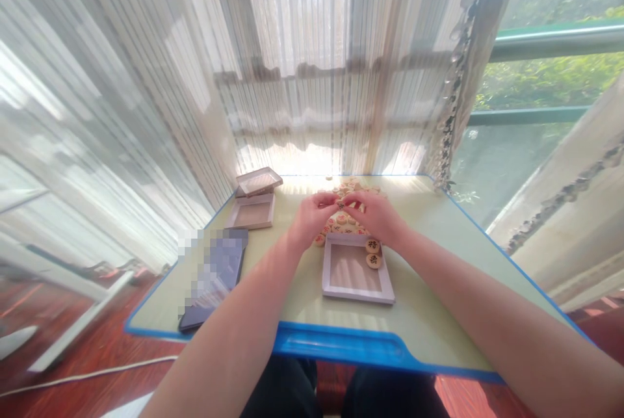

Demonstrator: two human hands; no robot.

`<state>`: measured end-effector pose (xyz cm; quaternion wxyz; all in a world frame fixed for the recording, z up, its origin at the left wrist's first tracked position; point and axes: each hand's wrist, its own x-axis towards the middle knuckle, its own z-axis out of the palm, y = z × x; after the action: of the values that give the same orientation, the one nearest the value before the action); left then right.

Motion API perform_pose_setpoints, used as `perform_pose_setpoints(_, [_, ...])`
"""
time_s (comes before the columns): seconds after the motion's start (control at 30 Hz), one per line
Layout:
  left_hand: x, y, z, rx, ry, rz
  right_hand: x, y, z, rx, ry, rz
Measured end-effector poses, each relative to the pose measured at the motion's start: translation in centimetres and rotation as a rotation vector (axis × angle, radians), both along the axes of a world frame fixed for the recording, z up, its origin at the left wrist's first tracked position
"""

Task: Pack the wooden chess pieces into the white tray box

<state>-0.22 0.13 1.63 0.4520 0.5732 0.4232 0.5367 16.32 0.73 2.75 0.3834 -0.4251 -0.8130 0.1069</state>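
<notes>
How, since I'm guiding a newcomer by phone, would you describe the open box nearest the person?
On the pale, blue-edged table, find the blue trough along the near edge. Just beyond it lies a shallow open box. Unlike the two similar trays at the table's far left, it has two round pieces with black characters at its far right corner.

Tray [353, 273]: two discs [373, 261] at right | disc pile [341, 219]: behind | other trays [251, 210]: left

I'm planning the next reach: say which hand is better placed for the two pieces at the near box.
Probably the right hand: it is closer to the two pieces at the right of the box. The left hand is farther left; both hands meet at another piece.
</notes>
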Motion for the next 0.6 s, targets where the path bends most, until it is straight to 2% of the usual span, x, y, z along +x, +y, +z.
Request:
perform_pose_setpoints(0.17, [-0.2,0.0,-0.1,-0.020,0.016,0.007,0.1,0.4,-0.4,0.055,-0.022,0.012])
perform_pose_setpoints(0.4, [-0.3,0.6,-1.0,-0.083,-0.124,-0.057,-0.1,0.2,-0.8,0.138,-0.130,-0.033])
perform_pose_setpoints(0.6, [-0.1,0.2,-0.5,-0.148,-0.132,-0.112,0.1,0.6,-1.5,0.272,-0.176,-0.080])
